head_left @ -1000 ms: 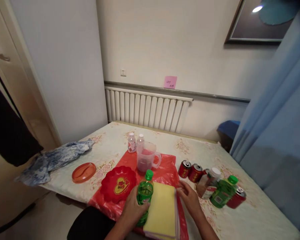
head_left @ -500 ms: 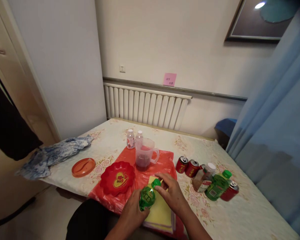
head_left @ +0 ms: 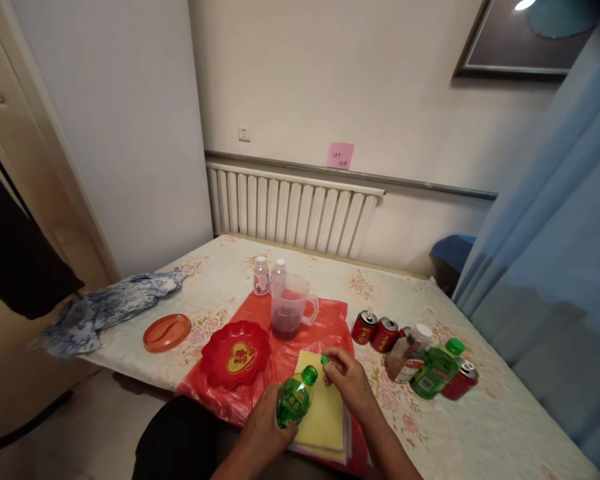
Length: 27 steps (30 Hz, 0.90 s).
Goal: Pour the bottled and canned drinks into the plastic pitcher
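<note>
My left hand point(head_left: 267, 427) is wrapped round a green plastic bottle point(head_left: 294, 399), which tilts to the right with its mouth uncovered. Just right of the bottle's neck, my right hand point(head_left: 349, 381) pinches a small green bottle cap point(head_left: 325, 359). Under both hands lies a stack of yellow sheets point(head_left: 325, 420) on a red plastic sheet point(head_left: 333, 317). Beyond the hands stands a clear measuring jug point(head_left: 289, 313) with dark liquid low inside. A red scalloped plate point(head_left: 220, 373) with a yellow heart print sits to the left of the bottle.
Red cans point(head_left: 364, 327), a white-capped bottle point(head_left: 409, 353) and another green bottle point(head_left: 436, 370) stand at the right. Two small white-capped bottles point(head_left: 261, 277) are behind the jug. An orange lid point(head_left: 167, 333) and a blue-patterned cloth point(head_left: 115, 308) lie at the left.
The green cap has come off the bottle. My right hand has moved slightly right, away from the neck, with the cap in its fingers. My left hand still holds the bottle.
</note>
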### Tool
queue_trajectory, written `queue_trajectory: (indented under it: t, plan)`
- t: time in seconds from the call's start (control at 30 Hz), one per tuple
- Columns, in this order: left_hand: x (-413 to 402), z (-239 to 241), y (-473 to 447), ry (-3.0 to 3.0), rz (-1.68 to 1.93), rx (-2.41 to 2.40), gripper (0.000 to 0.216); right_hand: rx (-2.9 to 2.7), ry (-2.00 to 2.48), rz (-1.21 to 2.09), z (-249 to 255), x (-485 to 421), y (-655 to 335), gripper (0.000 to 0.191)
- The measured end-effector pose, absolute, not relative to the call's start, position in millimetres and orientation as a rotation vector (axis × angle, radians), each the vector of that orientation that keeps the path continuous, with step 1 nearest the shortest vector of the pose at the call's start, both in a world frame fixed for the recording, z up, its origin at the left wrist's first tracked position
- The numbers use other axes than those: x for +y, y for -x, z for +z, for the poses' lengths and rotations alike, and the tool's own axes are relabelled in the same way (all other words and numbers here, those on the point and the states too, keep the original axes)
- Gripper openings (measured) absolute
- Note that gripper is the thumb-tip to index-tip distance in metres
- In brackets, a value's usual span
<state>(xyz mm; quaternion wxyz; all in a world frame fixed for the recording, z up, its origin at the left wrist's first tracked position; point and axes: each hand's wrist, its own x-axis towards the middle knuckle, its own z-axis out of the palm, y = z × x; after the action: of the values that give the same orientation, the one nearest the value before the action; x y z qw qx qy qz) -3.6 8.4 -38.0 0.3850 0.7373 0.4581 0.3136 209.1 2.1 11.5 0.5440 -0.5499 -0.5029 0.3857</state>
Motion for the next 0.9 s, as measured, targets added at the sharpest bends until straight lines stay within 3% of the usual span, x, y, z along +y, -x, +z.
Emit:
queue_trajectory:
  t: [0.13,0.4,0.9]
  plan:
    - [10.0,-46.3,9.5,-1.841,0.803,1.211,0.051,-0.949,1.383,0.962,-21.2,14.9,-219.5,0.036]
    - [9.4,-56.1,18.3,-1.771,0.854,1.221,0.052,-0.851,1.514,1.008,-73.9,27.0,-213.8,0.025]
    - [12.8,-58.2,22.6,-1.722,0.841,1.203,0.055,-0.91,1.479,1.036,-94.8,27.0,-209.2,0.025]
